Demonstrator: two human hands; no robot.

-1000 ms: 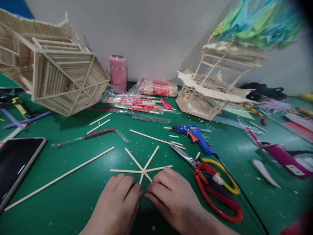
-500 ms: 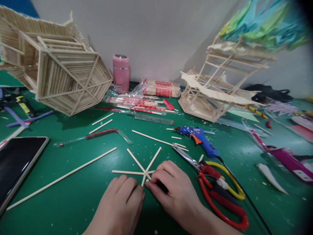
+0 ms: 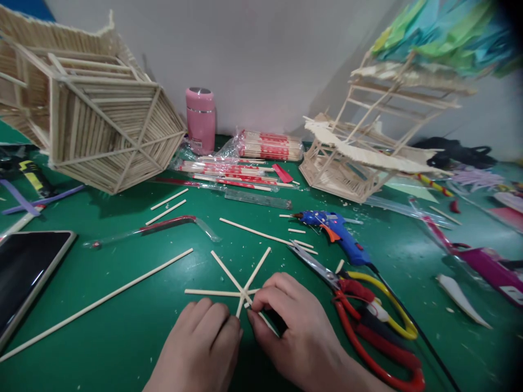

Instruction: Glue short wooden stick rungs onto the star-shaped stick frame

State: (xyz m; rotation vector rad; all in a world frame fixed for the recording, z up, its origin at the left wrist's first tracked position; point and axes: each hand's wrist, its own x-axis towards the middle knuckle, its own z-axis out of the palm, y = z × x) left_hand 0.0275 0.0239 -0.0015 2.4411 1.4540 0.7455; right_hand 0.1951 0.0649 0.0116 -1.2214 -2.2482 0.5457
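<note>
A star of thin wooden sticks (image 3: 244, 293) lies flat on the green table in front of me, its arms meeting at one centre. My right hand (image 3: 298, 329) is closed, thumb and forefinger pinching a stick at the right of that centre. A small pale stick end shows at the fingertips. My left hand (image 3: 200, 343) has its fingers curled around the lower arm of the star, whose outer end is hidden. Beside my right hand rest red-and-yellow-handled scissors (image 3: 314, 264), blades pointing away. Beyond them lies a blue hot glue gun (image 3: 339, 231).
Behind stand two stick-built models, a hexagon-based one (image 3: 110, 125) at left and a paper-topped one (image 3: 363, 141) at right. Between them are a pink flask (image 3: 200, 120) and packs of chopsticks (image 3: 269, 146). A phone (image 3: 30, 272) and a long stick (image 3: 102, 302) lie left.
The view has shifted slightly, so things sit a little further out. Both hands stay at the star; my right thumb has moved slightly away from the centre, showing more of the stick.
</note>
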